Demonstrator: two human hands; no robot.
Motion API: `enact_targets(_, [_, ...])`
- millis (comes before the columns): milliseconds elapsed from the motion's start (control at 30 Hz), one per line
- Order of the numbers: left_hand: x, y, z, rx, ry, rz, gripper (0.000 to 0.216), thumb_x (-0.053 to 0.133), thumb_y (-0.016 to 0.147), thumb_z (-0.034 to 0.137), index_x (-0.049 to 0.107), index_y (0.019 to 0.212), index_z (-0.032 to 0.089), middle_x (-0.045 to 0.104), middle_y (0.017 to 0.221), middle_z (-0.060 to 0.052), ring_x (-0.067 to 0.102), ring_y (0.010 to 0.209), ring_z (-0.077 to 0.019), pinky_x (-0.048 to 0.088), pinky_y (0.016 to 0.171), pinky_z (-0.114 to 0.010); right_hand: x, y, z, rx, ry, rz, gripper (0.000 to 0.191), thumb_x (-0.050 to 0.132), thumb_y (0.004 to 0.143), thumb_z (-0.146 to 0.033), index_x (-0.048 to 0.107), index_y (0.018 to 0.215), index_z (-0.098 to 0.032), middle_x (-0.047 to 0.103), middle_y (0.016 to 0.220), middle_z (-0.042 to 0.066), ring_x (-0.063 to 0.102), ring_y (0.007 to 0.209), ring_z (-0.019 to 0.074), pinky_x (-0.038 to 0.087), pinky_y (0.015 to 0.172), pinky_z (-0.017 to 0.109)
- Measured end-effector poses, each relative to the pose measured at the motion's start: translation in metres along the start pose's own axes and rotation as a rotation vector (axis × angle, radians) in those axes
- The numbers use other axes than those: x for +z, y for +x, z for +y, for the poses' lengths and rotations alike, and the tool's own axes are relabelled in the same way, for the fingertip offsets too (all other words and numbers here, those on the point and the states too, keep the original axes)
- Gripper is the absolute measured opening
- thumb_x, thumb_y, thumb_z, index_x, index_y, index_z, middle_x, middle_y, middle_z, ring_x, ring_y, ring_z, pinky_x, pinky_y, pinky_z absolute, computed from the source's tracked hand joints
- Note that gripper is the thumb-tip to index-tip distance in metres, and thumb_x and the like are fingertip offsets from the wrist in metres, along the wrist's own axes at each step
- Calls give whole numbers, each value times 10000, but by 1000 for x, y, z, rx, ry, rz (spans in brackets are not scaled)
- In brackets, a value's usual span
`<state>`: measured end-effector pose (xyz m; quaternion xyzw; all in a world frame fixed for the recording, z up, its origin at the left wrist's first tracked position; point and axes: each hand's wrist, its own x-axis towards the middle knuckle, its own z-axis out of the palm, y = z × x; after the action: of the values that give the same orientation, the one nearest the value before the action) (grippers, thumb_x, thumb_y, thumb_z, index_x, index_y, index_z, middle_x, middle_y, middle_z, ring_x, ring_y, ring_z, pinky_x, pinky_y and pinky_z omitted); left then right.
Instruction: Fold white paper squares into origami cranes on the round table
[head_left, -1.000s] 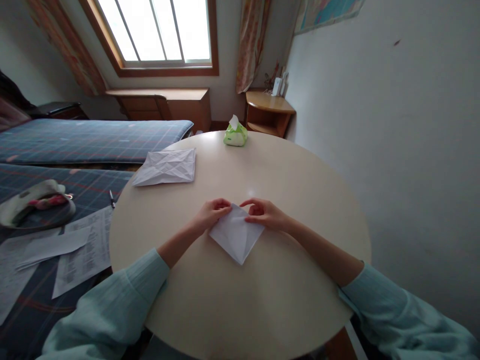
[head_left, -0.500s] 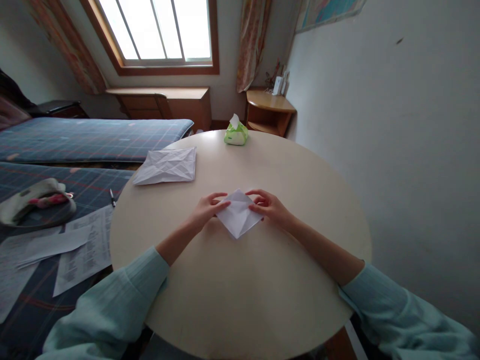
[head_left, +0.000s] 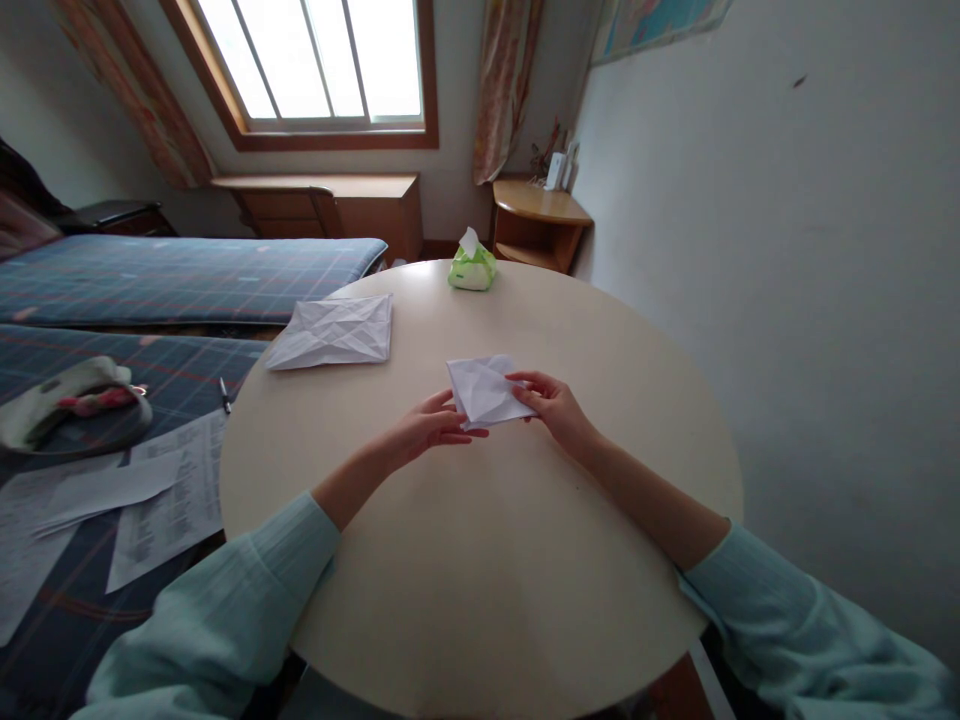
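A small folded white sheet of paper with crease lines is held slightly tilted over the round table, its layers showing along the left edge. My right hand pinches its right side, thumb on top and the other fingers partly hidden beneath. At the lower left corner, my left hand has the paper between its fingers, some of them stretched out below the edge. The exact contact of the left fingertips is partly covered by the paper.
On the cream round table lie a larger creased white paper at the back left and a green tissue pack at the far edge. Printed sheets, a pen and a pale bag-like item rest on the plaid bed at left.
The folded paper has turned from a diamond pose to lying roughly square-on and moved slightly up and right. My left hand has shifted to its lower left corner, fingers straighter.
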<state>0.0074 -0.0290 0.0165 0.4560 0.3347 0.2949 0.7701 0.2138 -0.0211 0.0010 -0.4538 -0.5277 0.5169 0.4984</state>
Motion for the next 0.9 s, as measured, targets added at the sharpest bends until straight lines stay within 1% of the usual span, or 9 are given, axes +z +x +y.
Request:
enact_targets(133, [1, 0, -1, -17, 18, 37, 511, 598, 674, 152, 433, 1158, 167, 634, 938, -81, 650, 766, -198, 492, 641, -224, 1, -1, 6, -64, -118, -39, 335, 634, 638, -376, 627, 891, -157, 534, 632, -17, 488, 506, 72, 420, 434, 200])
enact_targets(200, [1, 0, -2, -23, 11, 40, 507, 599, 690, 183, 421, 1165, 174, 623, 978, -95, 650, 765, -205, 496, 635, -233, 1, -2, 7, -104, -192, -58, 335, 622, 658, -379, 626, 908, -156, 564, 668, -1, 506, 528, 80, 431, 458, 206])
enact_targets(333, [0, 0, -4, -17, 6, 45, 591, 638, 675, 202, 377, 1205, 198, 593, 1062, -119, 650, 760, -213, 500, 630, -252, 2, -4, 8, -189, -335, -94, 375, 596, 691, -406, 614, 967, -153, 601, 772, 39, 532, 577, 96, 463, 506, 226])
enact_targets(433, [0, 1, -7, 20, 27, 119, 622, 684, 622, 174, 406, 1179, 188, 598, 1055, -114, 650, 722, -194, 504, 639, -263, 3, -5, 9, -256, -430, -187, 457, 585, 700, -440, 569, 1060, -160, 597, 909, 79, 566, 709, 138, 500, 570, 255])
enact_targets(533, [-1, 3, -8, 45, 49, 194, 590, 705, 593, 168, 452, 1126, 166, 619, 1008, -107, 646, 695, -180, 507, 654, -274, 3, -6, 9, -368, -558, -235, 615, 585, 687, -485, 452, 1198, -170, 543, 1074, 126, 560, 894, 202, 519, 676, 325])
enact_targets(600, [-2, 5, -10, 44, 63, 233, 560, 716, 579, 173, 477, 1086, 159, 630, 976, -97, 643, 691, -177, 510, 660, -280, 5, -9, 8, -486, -680, -201, 753, 603, 659, -509, 342, 1277, -166, 463, 1195, 162, 487, 1061, 260, 480, 811, 407])
enact_targets(700, [-3, 9, -15, 32, 72, 256, 553, 733, 551, 174, 491, 1048, 161, 643, 929, -71, 637, 701, -174, 515, 687, -297, 9, -14, 3, -657, -861, -143, 856, 602, 658, -512, 215, 1332, -153, 316, 1327, 189, 292, 1241, 294, 335, 978, 478])
enact_targets(800, [-1, 12, -20, 24, 80, 223, 539, 740, 543, 180, 503, 1026, 149, 644, 909, -65, 632, 744, -185, 511, 721, -319, 14, -18, 0, -755, -941, -178, 814, 566, 708, -475, 165, 1342, -157, 274, 1356, 183, 251, 1266, 278, 302, 1002, 481])
enact_targets(900, [0, 12, -22, 7, 77, 167, 520, 726, 569, 182, 500, 1035, 146, 642, 900, -71, 633, 755, -198, 513, 698, -324, 18, -18, 1, -792, -966, -207, 704, 536, 748, -406, 208, 1319, -156, 322, 1332, 173, 288, 1249, 263, 329, 987, 471])
